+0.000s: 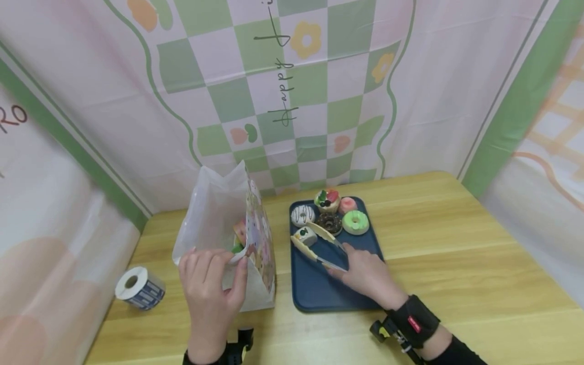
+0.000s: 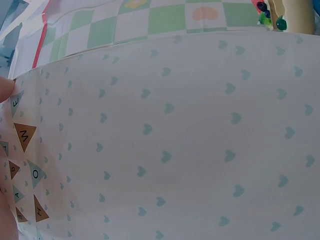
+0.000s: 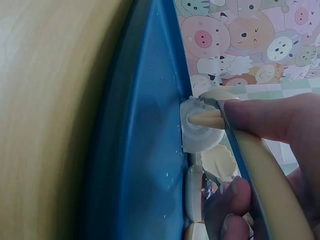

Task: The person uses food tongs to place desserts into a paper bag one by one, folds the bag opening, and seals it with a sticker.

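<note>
My left hand (image 1: 212, 284) grips the near rim of a white paper bag (image 1: 257, 294) with cartoon animals on its side. Inside the bag, something orange and green (image 1: 239, 235) partly shows. In the left wrist view, the bag's heart-printed side (image 2: 190, 140) fills most of the picture. My right hand (image 1: 367, 274) holds tongs (image 1: 325, 234) with beige ends over a dark blue tray (image 1: 315, 299). A small white square cake (image 1: 304, 235) lies between the tong ends; whether they touch it I cannot tell. Thumb and fingers pinch the tongs in the right wrist view.
Farther back on the tray are a white striped donut (image 1: 302, 215), a chocolate donut (image 1: 329, 223), a green donut (image 1: 355, 222), a fruit-topped tart (image 1: 327, 202) and a pink piece (image 1: 348, 205). A label roll (image 1: 140, 288) stands left of the bag on the wooden table (image 1: 456, 263).
</note>
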Tool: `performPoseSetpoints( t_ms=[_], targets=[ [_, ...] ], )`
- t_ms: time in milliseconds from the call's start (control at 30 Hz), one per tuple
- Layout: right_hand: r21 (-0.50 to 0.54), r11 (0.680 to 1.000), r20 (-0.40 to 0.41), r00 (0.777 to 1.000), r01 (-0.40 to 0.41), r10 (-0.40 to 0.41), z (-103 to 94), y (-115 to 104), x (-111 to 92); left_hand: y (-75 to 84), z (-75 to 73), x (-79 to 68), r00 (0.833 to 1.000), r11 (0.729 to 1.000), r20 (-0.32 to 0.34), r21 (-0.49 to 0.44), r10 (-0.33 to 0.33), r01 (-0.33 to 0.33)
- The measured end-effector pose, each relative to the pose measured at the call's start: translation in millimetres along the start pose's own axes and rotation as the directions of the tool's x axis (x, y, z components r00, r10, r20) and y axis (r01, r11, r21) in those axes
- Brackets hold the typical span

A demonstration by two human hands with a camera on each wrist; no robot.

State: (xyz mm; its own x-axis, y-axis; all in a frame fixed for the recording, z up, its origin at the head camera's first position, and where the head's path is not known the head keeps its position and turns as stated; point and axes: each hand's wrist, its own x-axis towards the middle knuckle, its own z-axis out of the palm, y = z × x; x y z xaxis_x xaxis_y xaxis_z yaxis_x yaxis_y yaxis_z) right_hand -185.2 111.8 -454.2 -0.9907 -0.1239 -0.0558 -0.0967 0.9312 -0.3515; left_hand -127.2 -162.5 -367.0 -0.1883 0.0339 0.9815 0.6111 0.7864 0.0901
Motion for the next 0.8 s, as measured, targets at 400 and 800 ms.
performPoseSetpoints(
  t_ms=[400,800],
  targets=[
    [0.017,0.996,-0.082,0.993,0.086,-0.084,-8.4,-2.1,-4.3,0.7,0.5,1.0,1.000,1.000,-0.002,-0.004,-0.004,0.004],
    [0.118,0.986,-0.080,0.991,0.116,-0.107,-30.3,-11.0,-12.5,0.7,0.0,0.9,1.000,1.000,-0.001,-0.009,-0.004,0.004]
  ],
)
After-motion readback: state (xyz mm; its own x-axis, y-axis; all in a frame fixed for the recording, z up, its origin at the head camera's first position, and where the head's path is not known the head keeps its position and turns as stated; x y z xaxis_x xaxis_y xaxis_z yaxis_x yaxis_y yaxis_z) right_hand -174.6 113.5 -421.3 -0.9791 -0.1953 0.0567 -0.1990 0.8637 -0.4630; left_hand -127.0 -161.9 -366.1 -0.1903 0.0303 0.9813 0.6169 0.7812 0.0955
